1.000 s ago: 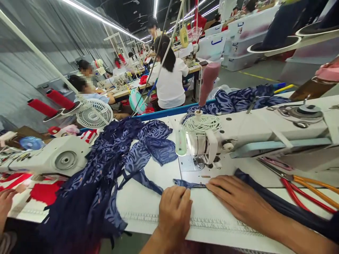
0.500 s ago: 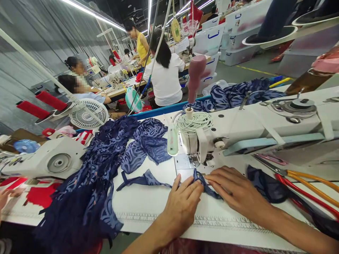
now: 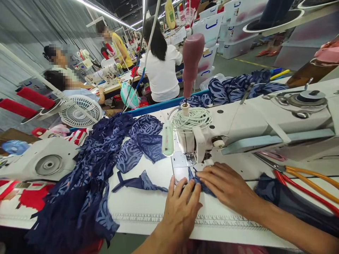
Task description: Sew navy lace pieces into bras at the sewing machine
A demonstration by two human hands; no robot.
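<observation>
My left hand [image 3: 182, 204] lies on the white sewing table [image 3: 148, 208] with its fingers stretched forward, pressing a narrow navy strap [image 3: 140, 182]. My right hand [image 3: 225, 185] rests just right of it, fingers laid flat over the navy fabric end [image 3: 197, 181], which points toward the presser foot [image 3: 194, 160] of the white sewing machine [image 3: 251, 127]. The fingertips of both hands sit close to the needle plate [image 3: 180, 160].
A heap of navy patterned fabric [image 3: 87, 183] covers the table's left and hangs over its edge. Orange and red scissors [image 3: 304, 178] lie at the right. A thread cone [image 3: 192, 60] and coiled cord [image 3: 193, 118] top the machine. Other workers sit at machines behind; a fan [image 3: 81, 111] stands left.
Both hands have slid forward with the navy strap end, from the table's front edge up to the presser foot. The strap has bunched between them.
</observation>
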